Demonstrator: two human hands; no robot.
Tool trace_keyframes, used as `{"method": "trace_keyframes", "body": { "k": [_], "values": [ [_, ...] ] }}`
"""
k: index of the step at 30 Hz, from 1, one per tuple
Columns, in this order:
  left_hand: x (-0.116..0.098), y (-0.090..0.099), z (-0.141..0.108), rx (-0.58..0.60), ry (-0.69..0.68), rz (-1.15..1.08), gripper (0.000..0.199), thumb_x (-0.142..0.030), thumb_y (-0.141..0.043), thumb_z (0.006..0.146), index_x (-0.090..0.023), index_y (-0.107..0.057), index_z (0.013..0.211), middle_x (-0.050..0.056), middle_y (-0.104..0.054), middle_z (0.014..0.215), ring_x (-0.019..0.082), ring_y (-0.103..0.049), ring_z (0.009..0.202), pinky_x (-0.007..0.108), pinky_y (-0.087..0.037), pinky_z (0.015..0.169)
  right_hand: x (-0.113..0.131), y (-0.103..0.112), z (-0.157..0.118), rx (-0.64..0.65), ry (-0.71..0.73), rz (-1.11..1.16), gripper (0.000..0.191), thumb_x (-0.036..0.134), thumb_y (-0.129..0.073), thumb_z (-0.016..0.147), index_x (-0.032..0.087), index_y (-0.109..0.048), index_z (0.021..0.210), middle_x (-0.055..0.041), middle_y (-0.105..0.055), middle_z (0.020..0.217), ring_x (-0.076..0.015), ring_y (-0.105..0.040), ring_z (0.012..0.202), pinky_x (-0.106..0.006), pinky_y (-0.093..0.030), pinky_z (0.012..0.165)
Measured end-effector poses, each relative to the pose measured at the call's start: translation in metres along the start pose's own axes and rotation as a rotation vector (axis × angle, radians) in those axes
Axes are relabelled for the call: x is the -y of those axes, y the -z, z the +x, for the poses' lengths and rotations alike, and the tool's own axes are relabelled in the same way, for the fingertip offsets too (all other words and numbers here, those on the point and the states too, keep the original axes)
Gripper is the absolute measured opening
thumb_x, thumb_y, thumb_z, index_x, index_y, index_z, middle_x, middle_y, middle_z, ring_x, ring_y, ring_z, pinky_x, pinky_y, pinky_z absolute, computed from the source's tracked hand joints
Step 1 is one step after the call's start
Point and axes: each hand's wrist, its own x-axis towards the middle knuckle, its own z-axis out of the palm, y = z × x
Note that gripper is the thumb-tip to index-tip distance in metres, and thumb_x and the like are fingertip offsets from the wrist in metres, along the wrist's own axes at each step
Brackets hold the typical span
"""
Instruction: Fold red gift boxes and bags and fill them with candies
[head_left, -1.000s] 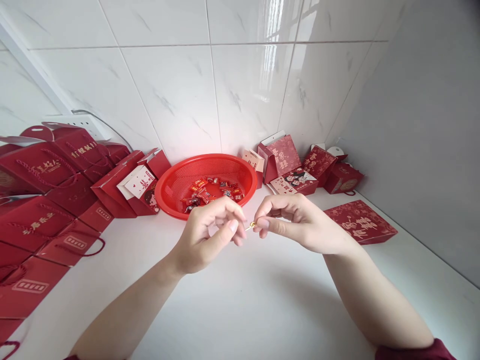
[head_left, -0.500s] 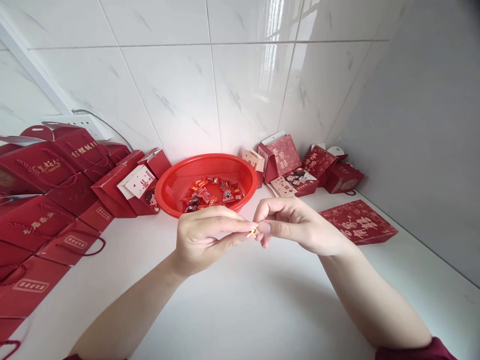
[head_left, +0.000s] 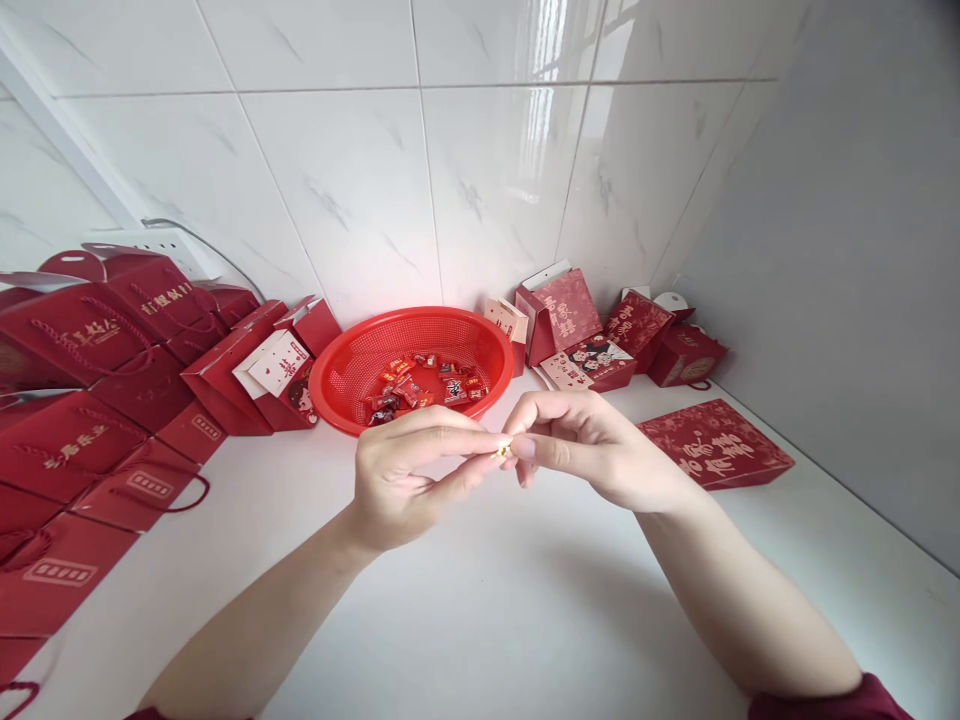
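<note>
Above the white tabletop (head_left: 480,610), a tiny shiny gold-coloured piece (head_left: 502,453) is pinched where my two hands meet. Its exact kind is too small to make out. My left hand (head_left: 409,475) grips it between thumb and forefinger. From the other side, the thumb and fingertips of my right hand (head_left: 589,450) close on it too, hiding part of it. Just behind the hands stands a red oval plastic basket (head_left: 324,400). Several small wrapped candies (head_left: 409,390) lie inside it.
Red gift boxes with cord handles (head_left: 82,440) are stacked along the left side. Smaller red boxes (head_left: 570,320) stand against the tiled wall at the back right. A flat red box (head_left: 720,445) lies near my right forearm. A grey panel (head_left: 847,280) borders the right side.
Both hands stay pinched together in nearly the same place. The gold-coloured piece has shifted slightly up and left, and the fingertips now cover more of it.
</note>
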Motion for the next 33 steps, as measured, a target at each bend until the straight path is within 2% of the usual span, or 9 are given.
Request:
{"method": "trace_keyframes", "body": {
  "k": [4,8,16,23,33],
  "values": [
    [0.001,0.0,0.0,0.018,-0.02,0.049,0.033,0.001,-0.071,0.078,-0.02,-0.075,0.104,0.004,-0.076,0.084,0.013,-0.071,0.071,0.022,-0.061,0.063,-0.001,-0.001,0.0,-0.026,0.0,-0.089,0.016,0.029,-0.066,0.092,0.015,-0.067,0.085,-0.0012,-0.065,0.073,-0.0129,-0.061,0.069,-0.027,-0.048,0.068],
    [0.001,-0.001,0.0,0.011,-0.022,0.082,0.033,0.002,-0.071,0.077,-0.02,-0.075,0.102,0.003,-0.076,0.084,0.013,-0.07,0.07,0.022,-0.06,0.062,-0.001,-0.004,0.001,-0.073,0.002,-0.186,0.02,0.033,-0.066,0.092,0.015,-0.065,0.084,-0.0014,-0.064,0.073,-0.0143,-0.059,0.07,-0.029,-0.046,0.068],
    [0.001,0.0,-0.003,0.015,0.069,0.037,0.036,0.001,-0.075,0.075,-0.019,-0.075,0.104,0.004,-0.076,0.09,0.014,-0.072,0.077,0.024,-0.062,0.068,0.005,-0.01,-0.003,-0.168,0.018,-0.346,0.014,0.03,-0.069,0.09,0.017,-0.066,0.085,0.0004,-0.064,0.073,-0.014,-0.058,0.072,-0.029,-0.045,0.071],
    [0.002,0.001,-0.004,-0.028,0.06,0.019,0.044,0.004,-0.074,0.075,-0.023,-0.075,0.109,0.003,-0.077,0.092,0.012,-0.071,0.076,0.022,-0.062,0.067,0.004,-0.01,-0.004,-0.172,0.019,-0.224,0.013,0.031,-0.066,0.093,0.018,-0.068,0.089,-0.0006,-0.065,0.076,-0.0137,-0.059,0.072,-0.028,-0.045,0.068],
    [0.004,0.001,-0.004,0.001,0.107,-0.087,0.043,0.005,-0.071,0.078,-0.023,-0.075,0.111,0.003,-0.077,0.093,0.014,-0.073,0.077,0.023,-0.063,0.066,0.001,-0.01,-0.003,-0.135,0.017,-0.096,0.011,0.027,-0.067,0.092,0.017,-0.069,0.088,-0.001,-0.065,0.079,-0.0127,-0.062,0.07,-0.028,-0.049,0.067]
  ]
}}
